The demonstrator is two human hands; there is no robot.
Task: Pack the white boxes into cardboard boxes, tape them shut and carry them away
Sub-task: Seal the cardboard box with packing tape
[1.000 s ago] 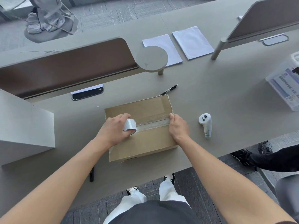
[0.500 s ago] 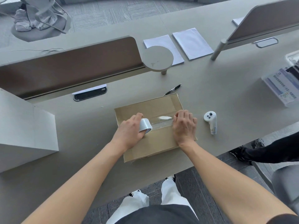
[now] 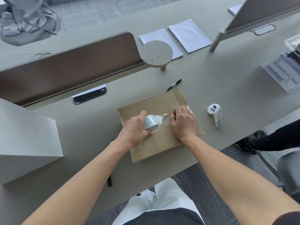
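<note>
A closed brown cardboard box (image 3: 155, 143) lies flat on the grey desk near its front edge. My left hand (image 3: 134, 130) grips a roll of clear tape (image 3: 150, 123) on the box's top, left of centre. A strip of tape (image 3: 162, 119) runs from the roll to the right along the middle seam. My right hand (image 3: 182, 122) rests on the right half of the box with its fingers curled down onto the tape strip. Two flat white boxes (image 3: 190, 34) lie at the far side of the desk.
A white handheld controller (image 3: 215, 115) lies right of the box and a black pen (image 3: 174, 84) just behind it. A large grey block (image 3: 27, 143) stands at the left, a clear bin (image 3: 285, 69) at the right. Brown divider panels (image 3: 68, 65) cross the desk. Another person's dark leg (image 3: 276, 140) shows lower right.
The view has shifted, so the box sits further right in frame. My right hand slid left along the tape, and the strip between roll and hand is shorter.
</note>
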